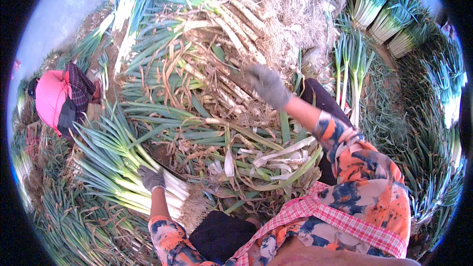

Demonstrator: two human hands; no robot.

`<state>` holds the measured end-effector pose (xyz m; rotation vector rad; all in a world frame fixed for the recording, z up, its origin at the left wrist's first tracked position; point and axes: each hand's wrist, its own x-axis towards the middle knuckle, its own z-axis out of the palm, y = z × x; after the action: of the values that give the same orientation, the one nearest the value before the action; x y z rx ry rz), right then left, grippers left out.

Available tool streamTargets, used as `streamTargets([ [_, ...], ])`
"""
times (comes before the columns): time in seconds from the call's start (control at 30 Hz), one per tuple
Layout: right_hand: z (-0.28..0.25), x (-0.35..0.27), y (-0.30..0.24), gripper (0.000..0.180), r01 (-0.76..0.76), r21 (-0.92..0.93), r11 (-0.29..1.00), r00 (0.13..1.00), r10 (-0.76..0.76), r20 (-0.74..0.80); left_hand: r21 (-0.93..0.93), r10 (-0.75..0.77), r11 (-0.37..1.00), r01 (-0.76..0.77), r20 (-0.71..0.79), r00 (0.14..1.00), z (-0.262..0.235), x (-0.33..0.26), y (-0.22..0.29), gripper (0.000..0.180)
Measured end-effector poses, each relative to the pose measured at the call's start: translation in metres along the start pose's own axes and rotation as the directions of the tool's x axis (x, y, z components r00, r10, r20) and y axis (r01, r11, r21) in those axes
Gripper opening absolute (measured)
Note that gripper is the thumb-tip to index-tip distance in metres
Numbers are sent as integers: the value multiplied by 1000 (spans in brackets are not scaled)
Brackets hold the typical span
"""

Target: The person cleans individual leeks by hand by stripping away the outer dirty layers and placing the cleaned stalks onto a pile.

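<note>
A fan of cleaned green onions, with white stems, green tops and stringy roots, lies at the left. My left hand, in a grey glove, is closed on their pale stems. Farther off, my right hand, also gloved, is over a heap of untrimmed green onions, beside their root ends. Its fingers are curled, and whatever they may hold is hidden. In front of me lie stripped leaves and pale peelings.
A person in a pink top bends over at the left. Upright bundles of green onions stand at the back right, with a few loose stalks nearer. Leaf scraps cover the ground at the right. My dark-trousered knee is beside the heap.
</note>
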<state>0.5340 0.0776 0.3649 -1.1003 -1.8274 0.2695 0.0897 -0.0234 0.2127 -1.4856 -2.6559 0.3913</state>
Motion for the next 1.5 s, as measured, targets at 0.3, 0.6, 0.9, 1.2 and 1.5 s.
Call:
streamTargets([
  [0.3, 39, 85, 127, 37, -269, -736, 621, 862, 497, 104, 135, 143, 977, -168, 172, 975, -1, -29, 4, 75],
  [0.6, -32, 16, 66, 52, -488, 257, 834, 865, 424, 267, -12, 300, 945, -328, 434, 849, -46, -44, -3, 63],
  [0.9, -90, -165, -51, 61, -511, 480, 713, 854, 357, 379, -826, 752, 88, -557, -312, 581, -203, -89, 137, 44],
  [1.2, -122, -171, -120, 55, -490, 318, 812, 834, 331, 440, -875, 402, -474, 97, -116, 908, -288, -136, 191, 23],
  [1.5, -125, -139, -66, 45, -88, 216, 973, 982, 48, 184, -804, 844, 297, -516, -32, 535, -253, -228, 160, 44],
])
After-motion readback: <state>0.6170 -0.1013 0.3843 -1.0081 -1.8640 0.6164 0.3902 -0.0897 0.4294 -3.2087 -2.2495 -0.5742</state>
